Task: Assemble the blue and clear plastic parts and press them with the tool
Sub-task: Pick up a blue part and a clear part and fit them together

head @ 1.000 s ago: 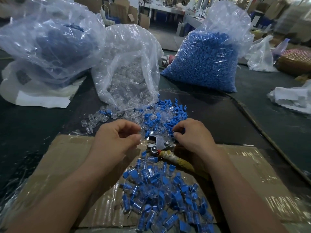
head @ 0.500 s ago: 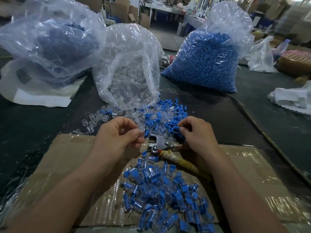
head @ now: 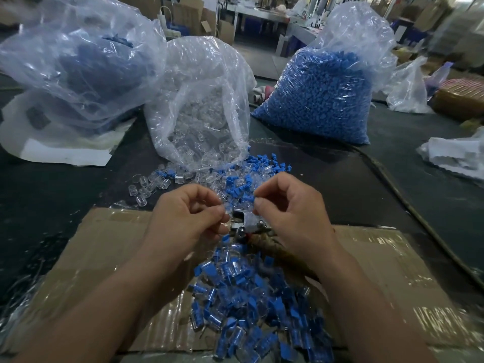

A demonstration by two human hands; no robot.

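Hands now raised just above the press tool [head: 246,222], no longer down among the loose parts [head: 235,179] behind it. Left hand [head: 188,218] pinches a clear part [head: 221,208]; right hand [head: 290,213] curls its fingertips together, contents indiscernible. Joining probably follows; assembled pile [head: 256,310] lies before the tool.

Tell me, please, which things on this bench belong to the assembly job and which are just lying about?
Job in hand: left hand, right hand, metal pressing tool, loose blue and clear parts, assembled pieces, bag of clear parts, bag of blue parts.

Lying about: cloudy bag at far left, thin plastic bag behind, crumpled white wrapping at right.
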